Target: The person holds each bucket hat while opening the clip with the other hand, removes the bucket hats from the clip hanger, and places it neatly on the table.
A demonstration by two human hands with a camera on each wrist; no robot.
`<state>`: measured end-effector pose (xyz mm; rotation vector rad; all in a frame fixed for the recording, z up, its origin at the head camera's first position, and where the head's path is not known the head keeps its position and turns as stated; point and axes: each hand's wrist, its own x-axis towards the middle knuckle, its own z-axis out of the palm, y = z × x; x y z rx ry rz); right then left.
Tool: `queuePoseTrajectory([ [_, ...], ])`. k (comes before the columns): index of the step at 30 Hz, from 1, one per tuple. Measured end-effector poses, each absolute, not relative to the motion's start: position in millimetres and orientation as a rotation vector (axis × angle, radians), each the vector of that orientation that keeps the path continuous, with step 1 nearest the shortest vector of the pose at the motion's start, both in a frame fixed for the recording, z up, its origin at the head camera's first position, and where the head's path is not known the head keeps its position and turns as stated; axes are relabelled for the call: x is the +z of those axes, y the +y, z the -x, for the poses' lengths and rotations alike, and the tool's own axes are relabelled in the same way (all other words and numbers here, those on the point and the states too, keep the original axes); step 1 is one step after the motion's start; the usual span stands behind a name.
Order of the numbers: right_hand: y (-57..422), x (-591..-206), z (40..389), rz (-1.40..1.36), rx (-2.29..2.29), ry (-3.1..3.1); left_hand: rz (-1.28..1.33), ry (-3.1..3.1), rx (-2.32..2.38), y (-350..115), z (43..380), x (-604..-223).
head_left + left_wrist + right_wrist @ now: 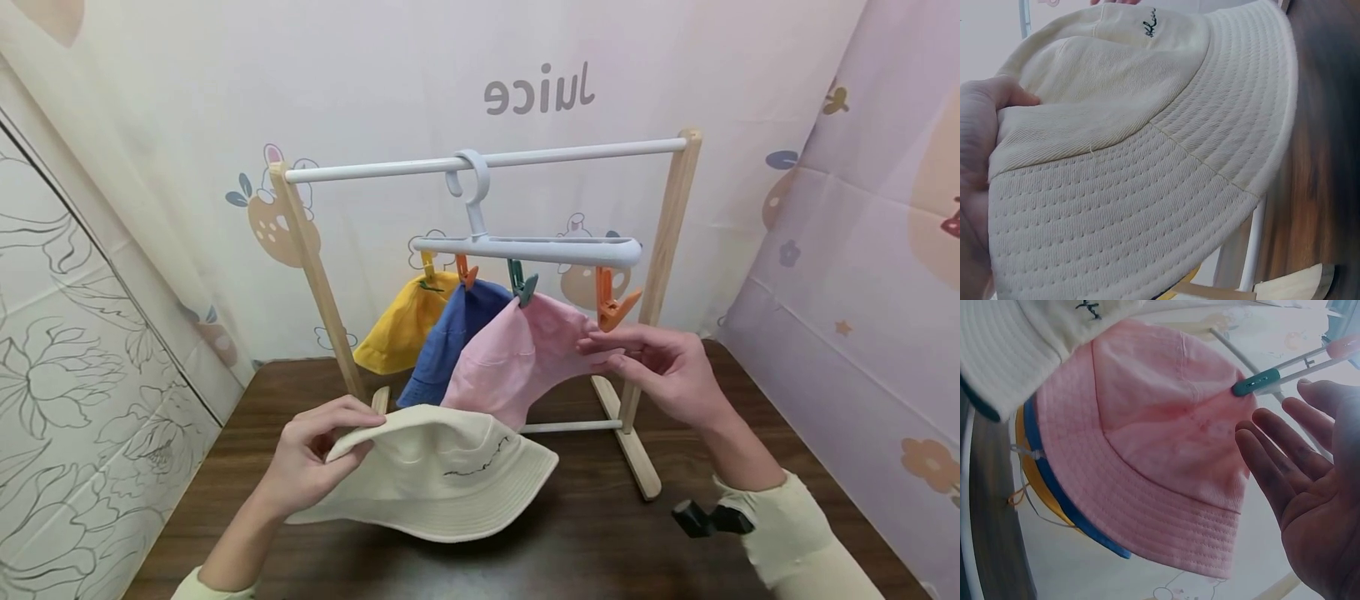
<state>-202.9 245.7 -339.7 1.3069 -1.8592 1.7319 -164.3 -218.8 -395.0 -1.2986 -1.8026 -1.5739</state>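
My left hand (311, 454) pinches the crown of a cream bucket hat (457, 467) between thumb and fingers, low in front of the rack. Dark stitched lettering runs along the hat's side. A pink bucket hat (491, 358) hangs from a green clip (522, 283) on a pale hanger (555, 249). My right hand (675, 371) is at the pink hat's right side, just under an orange clip (611, 308) that holds nothing. In the right wrist view this hand (1310, 481) has its fingers loosely extended, with nothing in them.
Blue (450, 346) and yellow (401, 325) hats hang behind the pink one from their own clips. The hanger hooks over the white bar (585, 152) of a wooden rack (671, 217), whose feet rest on a dark wooden table (585, 533). Printed curtains stand behind.
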Motion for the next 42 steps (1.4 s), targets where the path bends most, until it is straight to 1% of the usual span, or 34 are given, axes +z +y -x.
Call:
queuePoseTrajectory([
  [7,253,-340,201,-1.214,1.664,-1.935,1.32,-1.793,-1.618,-232,165,-396],
  [26,260,-341,202,-1.127,1.666,-1.958,1.346,-1.76,-1.697,-269,167,-390],
  [32,257,-342,206,-1.167,1.67,-1.948,1.344,-1.722,-1.738,-286,163,-387],
  [42,259,-344,206,-1.208,1.676,-1.916,1.369,-1.665,-1.809,-301,163,-384],
])
